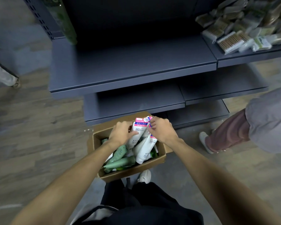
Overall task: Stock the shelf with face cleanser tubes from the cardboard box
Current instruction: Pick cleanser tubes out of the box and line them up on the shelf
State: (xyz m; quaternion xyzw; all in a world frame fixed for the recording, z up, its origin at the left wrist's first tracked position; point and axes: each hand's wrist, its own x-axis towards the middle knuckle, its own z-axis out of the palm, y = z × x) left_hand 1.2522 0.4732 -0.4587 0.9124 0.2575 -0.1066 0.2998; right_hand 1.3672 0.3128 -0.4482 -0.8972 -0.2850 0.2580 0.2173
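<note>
Both your hands are down in the cardboard box on the floor, at its far end, just in front of the bottom of the shelf unit. Your left hand has its fingers curled around a white tube with a pink end, thumb pressed across its front, holding it up out of the pile. Your right hand sits just to the right, its fingers bent and pinching the pink end of a second white tube that slants down into the box. More tubes lie loose beneath them: white ones on the right, green tubes on the near left. The wide dark shelf is farther off. On the far right, another shelf carries packs of cotton swabs. Another person's leg stands on the right.
</note>
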